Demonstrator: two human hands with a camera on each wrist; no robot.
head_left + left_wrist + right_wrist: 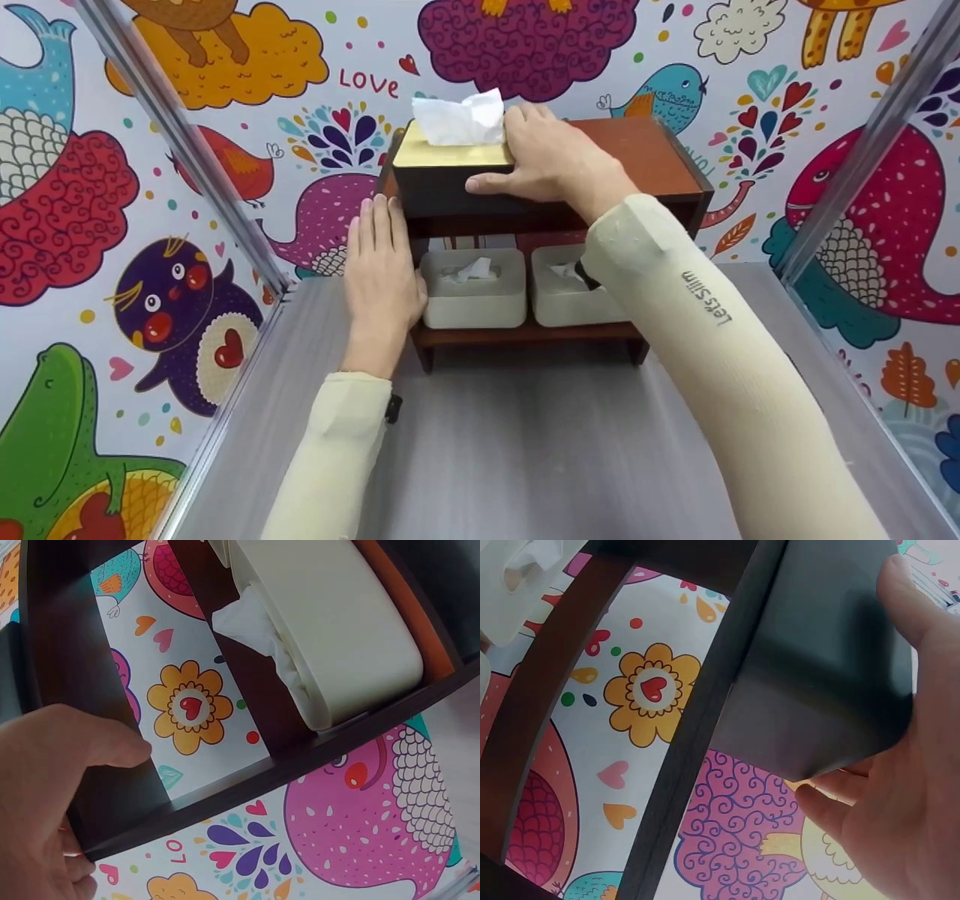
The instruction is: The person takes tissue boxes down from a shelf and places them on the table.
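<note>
A black tissue box with a gold top sits on the left end of a brown wooden shelf, a white tissue sticking up from it. My right hand grips the box's right end, thumb across the front face and fingers round the far side. In the right wrist view, the dark box stands close beside the shelf edge. With fingers straight, my left hand rests along the shelf's left side. Its thumb reaches over the front edge of the side panel in the left wrist view.
Two cream tissue boxes stand side by side on the lower board, the left one in full view and the right one partly behind my right forearm. The shelf stands on a grey table, with cartoon-printed walls and metal posts around it.
</note>
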